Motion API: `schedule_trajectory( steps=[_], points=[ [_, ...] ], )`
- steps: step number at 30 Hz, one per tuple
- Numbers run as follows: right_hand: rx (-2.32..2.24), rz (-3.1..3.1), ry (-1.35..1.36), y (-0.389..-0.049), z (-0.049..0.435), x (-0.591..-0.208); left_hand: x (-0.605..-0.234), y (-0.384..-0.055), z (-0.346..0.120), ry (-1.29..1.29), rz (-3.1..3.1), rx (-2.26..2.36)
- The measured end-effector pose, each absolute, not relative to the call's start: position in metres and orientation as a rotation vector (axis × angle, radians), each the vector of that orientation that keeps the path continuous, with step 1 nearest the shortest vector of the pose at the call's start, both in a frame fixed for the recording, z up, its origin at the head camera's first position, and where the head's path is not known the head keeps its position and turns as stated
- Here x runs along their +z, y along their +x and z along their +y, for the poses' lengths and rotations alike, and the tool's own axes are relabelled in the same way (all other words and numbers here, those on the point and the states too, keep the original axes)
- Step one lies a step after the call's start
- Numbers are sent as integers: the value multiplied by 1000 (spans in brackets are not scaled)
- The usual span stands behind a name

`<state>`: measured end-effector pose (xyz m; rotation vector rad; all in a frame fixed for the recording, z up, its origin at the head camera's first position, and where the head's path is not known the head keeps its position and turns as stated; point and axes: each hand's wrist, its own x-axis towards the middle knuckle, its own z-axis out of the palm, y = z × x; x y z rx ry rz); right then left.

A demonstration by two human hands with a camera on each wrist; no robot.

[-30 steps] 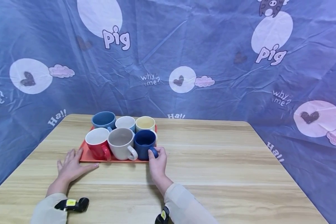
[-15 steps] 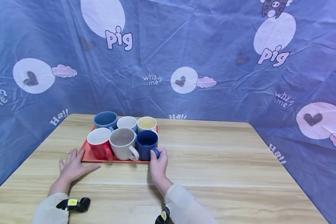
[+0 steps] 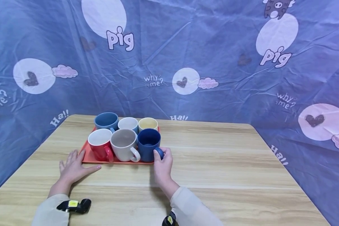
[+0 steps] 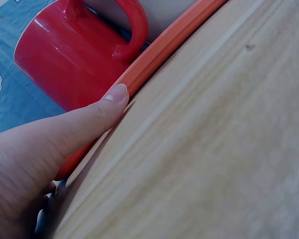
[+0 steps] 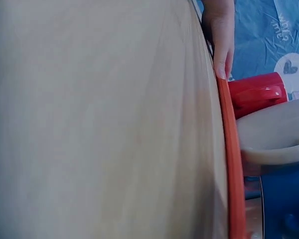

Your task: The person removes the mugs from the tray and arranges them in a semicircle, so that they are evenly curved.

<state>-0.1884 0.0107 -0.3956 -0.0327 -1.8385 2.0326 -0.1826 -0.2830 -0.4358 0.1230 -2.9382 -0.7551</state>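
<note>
My right hand [image 3: 163, 166] pinches the handle of a dark blue mug [image 3: 146, 153] at the front right corner of an orange-red tray [image 3: 86, 154]. In the right wrist view the base of the dark blue mug [image 5: 289, 204] stands apart from the tray's edge, with other mugs showing in the gap. My left hand [image 3: 72, 169] lies at the tray's front left corner, fingers spread. Its thumb touches the rim beside a red mug [image 4: 74, 55]. Between the red and dark blue mugs stands a grey-white mug [image 3: 121, 152], its handle toward the front right.
Behind these, a teal-blue mug [image 3: 105, 121], a light blue mug with white inside [image 3: 127, 123] and a pale yellow mug [image 3: 148, 124] form the back row. The wooden table [image 3: 214, 160] extends to the right, and a blue printed cloth [image 3: 164, 47] hangs behind it.
The dark blue mug and my right hand have shifted slightly right, the mug also a little upward. My left hand and the other mugs keep their places on the tray.
</note>
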Motion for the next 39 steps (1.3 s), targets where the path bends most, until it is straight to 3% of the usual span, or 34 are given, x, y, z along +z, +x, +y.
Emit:
schedule_trajectory(
  steps=[22,39],
  points=[
    [2079,-1707,-13,-185,51,-359,-433,-182,-282,146,-2916,-768],
    [1984,-1632,-203,-216,114,-350,-438,-183,-285,137,-2888,-759]
  ],
)
